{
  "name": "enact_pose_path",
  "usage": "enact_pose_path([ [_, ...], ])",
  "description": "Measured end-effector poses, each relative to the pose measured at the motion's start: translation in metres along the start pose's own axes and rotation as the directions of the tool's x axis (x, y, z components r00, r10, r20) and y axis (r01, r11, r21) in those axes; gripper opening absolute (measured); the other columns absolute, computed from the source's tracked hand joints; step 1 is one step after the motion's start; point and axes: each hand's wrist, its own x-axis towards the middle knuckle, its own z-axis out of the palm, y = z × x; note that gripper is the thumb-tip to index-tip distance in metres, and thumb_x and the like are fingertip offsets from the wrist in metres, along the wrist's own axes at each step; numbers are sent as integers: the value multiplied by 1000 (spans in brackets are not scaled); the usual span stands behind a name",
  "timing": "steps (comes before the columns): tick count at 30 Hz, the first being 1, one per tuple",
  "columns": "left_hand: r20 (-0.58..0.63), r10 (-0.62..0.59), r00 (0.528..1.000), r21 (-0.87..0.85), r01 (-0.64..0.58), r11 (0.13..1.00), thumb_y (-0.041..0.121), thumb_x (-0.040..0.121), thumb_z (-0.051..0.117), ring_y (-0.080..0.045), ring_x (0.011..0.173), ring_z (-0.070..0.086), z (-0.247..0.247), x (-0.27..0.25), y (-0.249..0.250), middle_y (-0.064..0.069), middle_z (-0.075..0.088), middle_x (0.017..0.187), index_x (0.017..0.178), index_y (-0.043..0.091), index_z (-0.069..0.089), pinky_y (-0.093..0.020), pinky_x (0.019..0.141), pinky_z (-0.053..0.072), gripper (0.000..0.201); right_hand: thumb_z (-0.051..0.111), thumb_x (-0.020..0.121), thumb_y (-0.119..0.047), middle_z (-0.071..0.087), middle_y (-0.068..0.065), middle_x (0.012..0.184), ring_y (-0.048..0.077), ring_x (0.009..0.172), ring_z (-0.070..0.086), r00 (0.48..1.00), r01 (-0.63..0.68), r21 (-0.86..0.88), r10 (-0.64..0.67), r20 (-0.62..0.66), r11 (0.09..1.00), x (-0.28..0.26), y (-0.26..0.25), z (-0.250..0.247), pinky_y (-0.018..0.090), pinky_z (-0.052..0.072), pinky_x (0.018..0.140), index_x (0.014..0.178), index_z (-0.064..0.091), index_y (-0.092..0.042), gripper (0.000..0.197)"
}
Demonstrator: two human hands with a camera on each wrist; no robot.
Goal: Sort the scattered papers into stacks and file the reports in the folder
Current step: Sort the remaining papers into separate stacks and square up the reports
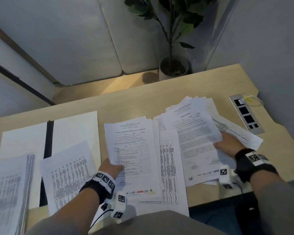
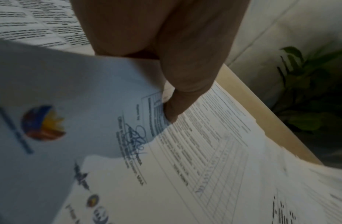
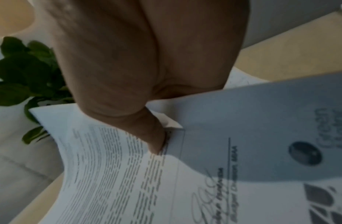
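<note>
The left hand (image 1: pixel 111 167) pinches the near-left edge of an evaluation report (image 1: pixel 131 150), thumb on top, fingers under the sheet. The right hand (image 1: pixel 227 142) pinches a text-heavy letter (image 1: pixel 196 138) by its right edge, over the loose heap of papers (image 1: pixel 199 106). Both sheets run lengthwise away from the person. The open white folder (image 1: pixel 73 126) lies flat to the left of the report, so the left hand is the nearer one; filing likely means carrying the report leftward across the table (image 1: pixel 143 94), over the tabulated sheet (image 1: pixel 70 173).
</note>
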Motion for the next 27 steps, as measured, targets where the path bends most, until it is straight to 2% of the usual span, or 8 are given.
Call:
enact_pose_path([
  [3,16,44,999,-70,-42,997,13,88,76,-25,94,67,-9,-2,-4,-6,73,103,107,16,70,-30,83,49,20,61,95,-12,63,17,111,36,96,59,998,-59,-250,54,-28,966,28,8,-35,43,48,79,125,57,-15,31],
  [6,-20,68,997,-86,-69,994,10,90,72,-16,81,64,-17,-9,-5,-1,71,91,102,13,69,-24,66,45,12,60,91,-27,46,19,142,43,129,45,977,-200,-566,121,-174,800,52,27,-48,52,43,107,134,54,-16,45],
  [9,-23,87,996,-41,-87,995,9,91,68,-19,78,64,-22,-16,-8,1,69,84,92,16,64,-24,60,42,8,64,89,-30,27,11,160,42,143,29,977,-196,-607,98,-190,770,56,33,-46,52,37,112,138,52,-19,52],
  [13,-76,30,997,-140,-40,989,4,95,67,-22,93,63,-41,-24,-22,6,68,96,104,18,64,-30,81,51,18,65,87,-34,37,18,141,43,128,37,971,-205,-599,87,-221,774,60,36,-51,52,45,104,133,54,-24,48],
  [16,-195,-127,973,-182,91,979,4,93,69,-26,96,60,-73,-21,-54,-7,67,104,113,13,64,-43,93,50,22,66,90,-33,51,21,123,41,106,53,983,-130,-559,33,-181,819,69,41,-55,47,53,87,133,57,-22,45],
  [19,-267,-301,915,-172,262,950,13,85,75,-30,86,61,-104,-17,-92,-20,70,109,109,4,68,-40,88,52,27,65,96,-17,60,22,89,37,78,60,995,-33,-504,-20,-99,863,64,26,-61,40,45,64,100,59,-9,11],
  [23,-249,-448,859,-44,453,891,43,58,76,-39,112,60,-120,-12,-127,-15,59,123,118,14,63,-44,106,48,67,65,97,-15,61,18,82,35,75,60,988,84,-464,-136,-79,882,56,4,-79,39,43,64,88,52,-20,16],
  [27,-229,-508,831,1,522,853,33,74,72,-41,129,45,-119,-11,-135,-19,42,147,136,16,55,-47,112,42,67,74,86,-22,64,7,76,35,70,61,929,234,-370,-319,-187,899,42,-14,-110,48,54,71,81,54,-41,29],
])
